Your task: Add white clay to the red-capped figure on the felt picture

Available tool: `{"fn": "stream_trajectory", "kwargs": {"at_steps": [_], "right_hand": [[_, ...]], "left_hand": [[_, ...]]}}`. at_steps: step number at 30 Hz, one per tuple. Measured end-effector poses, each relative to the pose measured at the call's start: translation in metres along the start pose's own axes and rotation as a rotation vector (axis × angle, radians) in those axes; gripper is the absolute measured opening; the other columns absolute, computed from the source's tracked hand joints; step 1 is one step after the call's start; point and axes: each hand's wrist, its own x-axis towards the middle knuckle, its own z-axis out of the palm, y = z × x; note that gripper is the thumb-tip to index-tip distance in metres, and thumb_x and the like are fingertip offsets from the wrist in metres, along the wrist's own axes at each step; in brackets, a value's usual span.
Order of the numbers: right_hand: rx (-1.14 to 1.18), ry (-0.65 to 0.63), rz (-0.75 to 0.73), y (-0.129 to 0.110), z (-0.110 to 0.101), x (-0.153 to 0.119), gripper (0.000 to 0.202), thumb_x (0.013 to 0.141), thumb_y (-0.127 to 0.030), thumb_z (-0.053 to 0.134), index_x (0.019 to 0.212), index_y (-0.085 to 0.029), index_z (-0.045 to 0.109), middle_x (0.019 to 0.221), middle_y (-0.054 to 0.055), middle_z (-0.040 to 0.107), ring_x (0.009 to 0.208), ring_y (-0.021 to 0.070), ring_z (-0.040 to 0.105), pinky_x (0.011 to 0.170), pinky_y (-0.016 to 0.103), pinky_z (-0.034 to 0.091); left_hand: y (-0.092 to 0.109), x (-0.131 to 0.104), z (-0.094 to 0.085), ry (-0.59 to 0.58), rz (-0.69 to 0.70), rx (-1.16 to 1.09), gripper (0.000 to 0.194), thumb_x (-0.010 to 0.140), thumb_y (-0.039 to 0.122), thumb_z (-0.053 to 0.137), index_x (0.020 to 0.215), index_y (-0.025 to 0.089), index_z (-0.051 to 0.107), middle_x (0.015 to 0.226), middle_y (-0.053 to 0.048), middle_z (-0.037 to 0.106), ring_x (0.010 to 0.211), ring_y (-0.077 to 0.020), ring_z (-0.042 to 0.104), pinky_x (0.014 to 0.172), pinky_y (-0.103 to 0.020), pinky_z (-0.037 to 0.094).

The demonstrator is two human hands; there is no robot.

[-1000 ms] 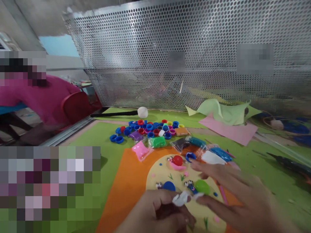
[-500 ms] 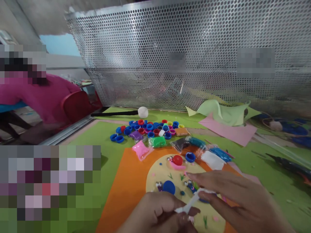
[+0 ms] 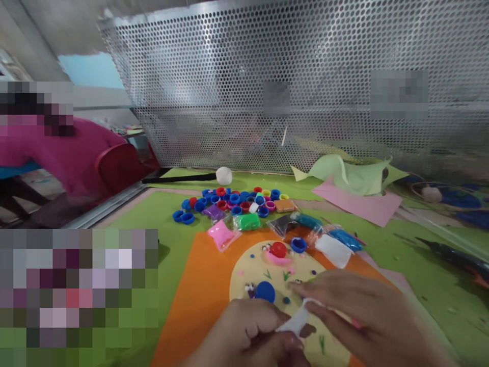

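Observation:
Between my hands is a soft white piece point(image 3: 296, 322). The closed fingers of my left hand point(image 3: 260, 331) pinch its lower end. My right hand point(image 3: 359, 311) comes from the right, its thumb and fingers at the upper end of the piece. Beneath both hands lies a cream rounded sheet point(image 3: 248, 265) on orange paper point(image 3: 183, 295). On the sheet are a blue cap point(image 3: 265, 291) with small eyes beside it, a red cap point(image 3: 278, 249) with a pink shape, and green sprigs point(image 3: 322, 343). My right hand hides part of the sheet.
Bottle caps point(image 3: 235, 199) lie in a pile behind the sheet, near packets of pink point(image 3: 220, 233), green point(image 3: 247, 221) and white clay point(image 3: 334, 248). A glue gun point(image 3: 454, 257) lies at the right. A person in pink point(image 3: 76, 148) sits at the left. A perforated metal panel point(image 3: 229, 92) stands behind.
My right hand has shifted slightly and covers more of the small figure with eyes near the sheet's middle. The white piece between my hands looks wider.

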Motion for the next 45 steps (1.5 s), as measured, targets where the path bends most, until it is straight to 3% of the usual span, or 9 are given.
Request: {"fn": "stream_trajectory", "kwargs": {"at_steps": [6,12,16,22,26,30,38,41,45], "right_hand": [[0.024,-0.094,0.107,-0.001,0.008,-0.004,0.033,0.082,-0.034,0.064,0.113,-0.022,0.059,0.095,-0.001,0.070,0.083,0.0121,0.067,0.072,0.015,0.053],[0.181,-0.130,0.052,-0.006,0.024,-0.004,0.020,0.093,-0.026,0.046,0.093,-0.021,0.066,0.080,-0.003,0.071,0.070,0.0112,0.066,0.067,0.017,0.052],[0.157,-0.076,0.165,0.000,0.013,-0.004,0.017,0.088,-0.016,0.051,0.089,-0.025,0.065,0.078,-0.005,0.070,0.071,0.0090,0.065,0.066,0.015,0.050],[0.207,-0.068,0.234,0.000,0.019,-0.004,0.030,0.080,-0.026,0.062,0.110,-0.021,0.063,0.096,0.003,0.070,0.084,0.0146,0.066,0.074,0.020,0.053],[0.300,-0.099,0.151,-0.008,0.030,-0.004,0.017,0.088,-0.027,0.055,0.097,-0.021,0.068,0.085,0.001,0.072,0.078,0.0153,0.066,0.072,0.021,0.053],[0.320,-0.113,0.187,-0.003,0.022,-0.003,0.022,0.090,-0.017,0.048,0.091,-0.022,0.069,0.076,-0.002,0.071,0.068,0.0116,0.065,0.065,0.018,0.052],[0.247,-0.156,0.342,0.001,0.020,-0.005,0.054,0.070,-0.018,0.072,0.122,-0.021,0.057,0.114,0.004,0.064,0.104,0.0185,0.060,0.089,0.025,0.049],[0.253,-0.205,0.222,-0.003,0.027,-0.005,0.031,0.074,-0.019,0.071,0.105,-0.020,0.067,0.100,0.002,0.070,0.094,0.0180,0.064,0.087,0.026,0.050],[0.161,-0.111,0.009,-0.002,0.023,-0.004,0.020,0.089,-0.020,0.052,0.103,-0.018,0.066,0.097,-0.001,0.071,0.086,0.0139,0.066,0.081,0.024,0.052]], "left_hand": [[-0.007,-0.001,0.004,-0.046,-0.171,-0.497,0.037,0.064,0.043,0.079,0.088,0.017,0.066,0.075,0.002,0.058,0.071,-0.0083,0.055,0.072,-0.019,0.041],[0.003,0.003,0.004,0.001,-0.106,-0.077,0.042,0.076,0.050,0.063,0.062,0.011,0.059,0.065,0.001,0.046,0.063,-0.0095,0.043,0.057,-0.019,0.034],[0.003,0.005,0.004,-0.017,-0.155,-0.225,0.055,0.071,0.065,0.059,0.073,0.011,0.067,0.062,-0.001,0.055,0.057,-0.0086,0.050,0.057,-0.020,0.039],[-0.008,0.007,0.007,-0.068,-0.105,-0.684,0.035,0.058,0.029,0.085,0.086,0.019,0.066,0.071,0.004,0.062,0.064,-0.0052,0.058,0.064,-0.016,0.043],[-0.002,0.009,0.008,-0.023,-0.131,-0.431,0.024,0.067,0.034,0.078,0.069,0.013,0.066,0.062,0.004,0.054,0.061,-0.0063,0.053,0.058,-0.014,0.041],[0.003,0.010,0.008,-0.004,-0.116,-0.194,0.042,0.073,0.054,0.066,0.065,0.012,0.069,0.059,0.000,0.056,0.057,-0.0093,0.054,0.053,-0.017,0.041],[-0.014,0.006,0.010,-0.028,-0.123,-0.572,0.047,0.060,0.032,0.083,0.102,0.025,0.064,0.081,0.003,0.063,0.078,-0.0109,0.062,0.073,-0.022,0.045],[-0.011,0.008,0.008,0.005,-0.077,-0.263,0.032,0.067,0.045,0.075,0.080,0.015,0.069,0.067,0.002,0.057,0.066,-0.0096,0.056,0.062,-0.018,0.041],[-0.002,0.011,0.006,0.014,0.011,0.116,0.050,0.076,0.059,0.058,0.060,0.013,0.068,0.055,-0.001,0.055,0.056,-0.0111,0.054,0.053,-0.018,0.040]]}}
